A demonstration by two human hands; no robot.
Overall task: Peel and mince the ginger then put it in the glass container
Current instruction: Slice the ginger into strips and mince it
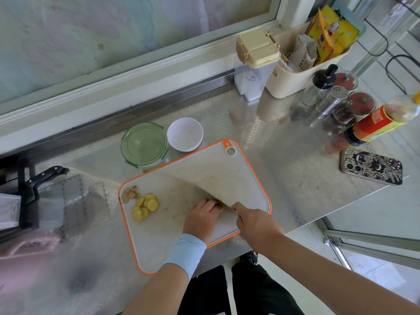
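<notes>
Two hands busy. Right hand [256, 226] clamped round handle of cleaver [211, 183], blade edge down on cutting board [159, 246]. Left hand [202, 218], fingers curled, pins ginger piece [220, 207] against blade. Peeling looks done: peel scraps [130, 193] at board's left corner, yellow slices [145, 206] just beside. Slicing under way; mincing and transfer left. Glass container [144, 144] beyond board, green lid on, no ginger seen inside. White bowl [184, 134] beside it, nearly bare.

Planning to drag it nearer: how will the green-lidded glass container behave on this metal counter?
The glass container looks squat and wide, so it probably won't tip. Being glass, it is likely heavy for its size. On the shiny metal counter it may slide readily.
</notes>
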